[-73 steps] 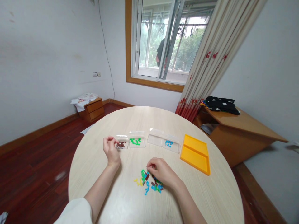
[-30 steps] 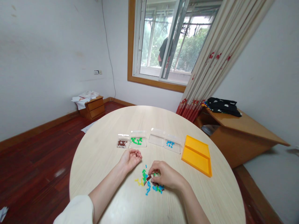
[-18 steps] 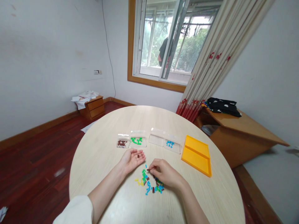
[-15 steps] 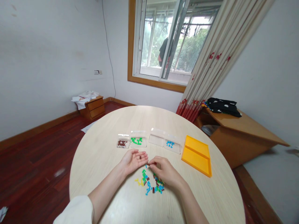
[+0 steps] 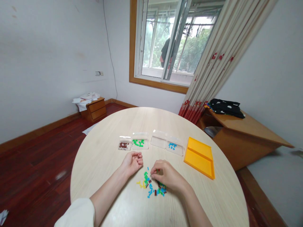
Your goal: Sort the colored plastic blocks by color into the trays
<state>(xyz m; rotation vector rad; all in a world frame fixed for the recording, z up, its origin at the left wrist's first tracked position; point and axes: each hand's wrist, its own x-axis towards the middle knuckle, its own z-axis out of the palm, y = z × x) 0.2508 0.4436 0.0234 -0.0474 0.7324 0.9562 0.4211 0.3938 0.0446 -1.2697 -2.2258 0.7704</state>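
My left hand [image 5: 133, 163] is palm up over the table, its fingers curled in around a small brown building block [image 5: 139, 157] that just shows between them. To the right, my right hand [image 5: 165, 174] hovers over a loose pile of small blocks [image 5: 162, 191] with thumb and fingers pinched. Whatever sits between those fingertips is too small to make out. Green blocks [image 5: 145, 176], yellow blocks [image 5: 141, 185] and blue blocks [image 5: 150, 189] lie scattered beside the pile, with brown ones among them. Part of the pile is hidden under my right hand.
Beyond my hands stand clear plastic boxes: one with brown blocks [image 5: 123, 145], one with green blocks [image 5: 138, 143], and a two-part one [image 5: 158, 142] with blue blocks in its right half. A yellow tray [image 5: 200, 164] lies right on the round table [image 5: 101, 151].
My left fingers have curled closed over the brown block that lay on them. My right hand has drawn back from the left fingertips, slightly down toward the pile.
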